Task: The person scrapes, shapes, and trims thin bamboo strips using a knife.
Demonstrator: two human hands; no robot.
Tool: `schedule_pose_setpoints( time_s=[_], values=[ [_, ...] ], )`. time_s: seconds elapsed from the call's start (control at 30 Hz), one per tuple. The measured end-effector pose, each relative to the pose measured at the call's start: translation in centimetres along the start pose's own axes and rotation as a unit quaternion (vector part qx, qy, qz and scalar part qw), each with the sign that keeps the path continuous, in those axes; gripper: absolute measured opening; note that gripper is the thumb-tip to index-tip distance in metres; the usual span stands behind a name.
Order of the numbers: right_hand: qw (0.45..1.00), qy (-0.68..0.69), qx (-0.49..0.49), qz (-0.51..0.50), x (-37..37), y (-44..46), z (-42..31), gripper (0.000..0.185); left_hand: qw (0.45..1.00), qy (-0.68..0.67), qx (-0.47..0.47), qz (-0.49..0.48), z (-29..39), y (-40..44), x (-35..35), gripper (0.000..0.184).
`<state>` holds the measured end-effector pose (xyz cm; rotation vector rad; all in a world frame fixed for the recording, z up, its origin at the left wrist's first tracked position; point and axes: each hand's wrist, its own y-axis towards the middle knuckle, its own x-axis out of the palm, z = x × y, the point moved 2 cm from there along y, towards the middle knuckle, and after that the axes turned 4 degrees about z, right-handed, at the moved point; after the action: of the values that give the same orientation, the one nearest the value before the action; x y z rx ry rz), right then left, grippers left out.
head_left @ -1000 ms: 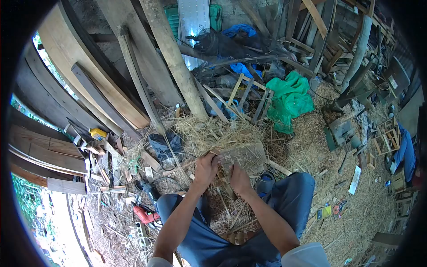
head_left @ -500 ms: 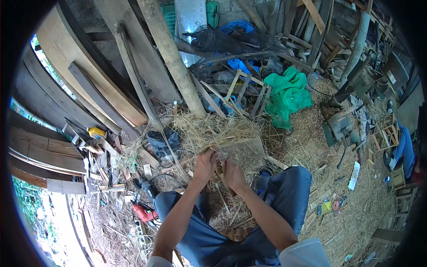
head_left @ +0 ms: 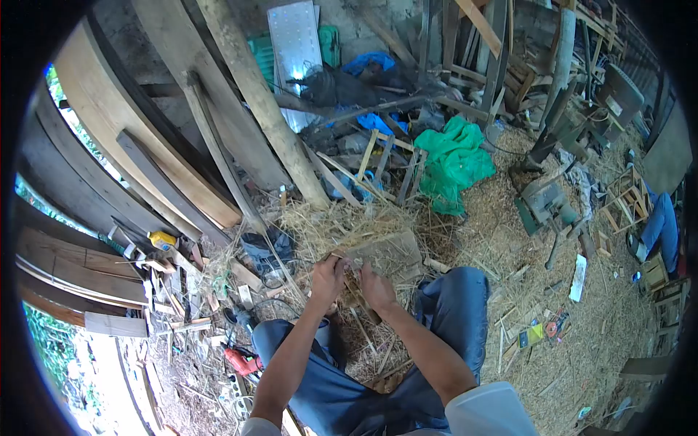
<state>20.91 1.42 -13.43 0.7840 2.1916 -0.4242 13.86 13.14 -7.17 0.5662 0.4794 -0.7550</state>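
In front of my knees, both my hands are closed around a narrow brown piece of wood [head_left: 354,288]. It slants from the left fingers down beneath my right palm. My left hand [head_left: 328,281] grips near its upper end, fingers curled, and a short brown tip sticks out above them. My right hand [head_left: 377,289] is wrapped on the other side, close beside the left. The fingers hide much of the piece, so its exact shape is unclear. A flat wooden board [head_left: 389,256] lies on the straw just beyond my hands.
A red power tool [head_left: 241,361] and a dark angle grinder [head_left: 238,314] lie by my left knee. Planks [head_left: 138,138] lean at the left. A green plastic sheet [head_left: 456,163] and a machine [head_left: 545,203] are ahead right. Another person's leg [head_left: 660,229] shows far right.
The view has turned slightly, shifting the surroundings. My hands stay closed on the piece of wood, with the right a little further left in view.
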Motion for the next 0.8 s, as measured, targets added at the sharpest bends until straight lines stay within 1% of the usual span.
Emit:
schedule_pose_setpoints(
  time_s=[0.03, 0.1, 0.17, 0.23, 0.27, 0.33, 0.37, 0.43, 0.47, 0.5, 0.53, 0.57, 0.6, 0.63, 0.67, 0.73, 0.77, 0.8],
  values=[
    [1.0, 0.0, -0.006, 0.006, 1.0, -0.1, 0.5, 0.018, 1.0, 0.002, 0.007, 0.005, 0.0, -0.2, -0.2, 0.009],
    [0.994, -0.068, -0.047, 0.072, 2.5, 0.1, 1.7, 0.033, 1.0, 0.015, 0.027, -0.003, 0.0, -0.4, -0.2, 0.01],
    [0.992, -0.076, -0.057, 0.08, 3.1, -0.1, 2.1, 0.032, 0.999, 0.001, 0.037, 0.002, -0.1, -0.9, 0.0, 0.01],
    [0.991, -0.081, -0.066, 0.088, 2.3, -0.5, 1.3, 0.031, 0.997, -0.074, 0.006, 0.014, -0.2, -1.4, -0.1, 0.007],
    [0.992, -0.08, -0.062, 0.079, 2.0, -0.8, 0.9, 0.03, 0.997, -0.072, 0.01, 0.018, -0.3, -1.7, -0.3, 0.007],
    [0.992, -0.083, -0.064, 0.073, 0.7, -1.7, 0.0, 0.03, 0.999, -0.019, 0.034, 0.007, 0.3, -2.0, -0.7, 0.008],
    [0.991, -0.086, -0.068, 0.08, 0.3, -2.3, -0.5, 0.03, 0.999, -0.019, 0.037, 0.011, 0.5, -2.1, -1.0, 0.008],
    [0.989, -0.092, -0.077, 0.087, 0.0, -2.3, -0.3, 0.03, 0.997, -0.029, 0.075, 0.017, 2.5, -2.5, -1.9, 0.011],
    [0.989, -0.077, -0.101, 0.078, -0.1, -2.4, -0.1, 0.03, 0.997, -0.03, 0.072, 0.02, 2.4, -2.9, -2.1, 0.011],
    [0.988, -0.062, -0.127, 0.069, -0.3, -2.4, 0.0, 0.031, 0.995, -0.031, 0.096, 0.013, 2.0, -3.0, -2.2, 0.012],
    [0.987, -0.065, -0.132, 0.068, -0.3, -2.4, -0.1, 0.031, 0.992, -0.03, 0.121, 0.007, 1.7, -3.0, -2.3, 0.014],
    [0.993, -0.065, -0.09, 0.032, -0.2, -2.5, 0.1, 0.029, 0.992, -0.031, 0.119, 0.011, 1.3, -3.2, -2.2, 0.014],
    [0.997, -0.067, -0.047, -0.004, -0.1, -2.6, 0.2, 0.027, 0.998, -0.018, 0.053, -0.024, 1.1, -3.3, -1.8, 0.015],
    [0.996, -0.07, -0.049, -0.005, -0.2, -2.6, 0.0, 0.027, 0.998, -0.006, -0.013, -0.06, 0.8, -3.4, -1.5, 0.015],
    [0.998, -0.051, -0.031, 0.009, -0.2, -2.6, 0.0, 0.025, 0.998, -0.01, -0.013, -0.059, 0.6, -3.3, -1.2, 0.015],
    [0.999, -0.032, -0.007, 0.021, -0.6, -3.0, -0.5, 0.024, 0.997, -0.043, 0.061, -0.023, 1.1, -2.7, -1.0, 0.014],
    [0.999, -0.023, 0.014, 0.028, -0.6, -3.1, -0.8, 0.025, 0.997, -0.045, 0.059, -0.028, 1.1, -2.6, -0.8, 0.014],
    [0.999, -0.013, 0.033, 0.036, -0.6, -2.9, -0.9, 0.027, 0.996, -0.013, 0.078, -0.034, 1.3, -2.4, -0.7, 0.012]
  ],
)
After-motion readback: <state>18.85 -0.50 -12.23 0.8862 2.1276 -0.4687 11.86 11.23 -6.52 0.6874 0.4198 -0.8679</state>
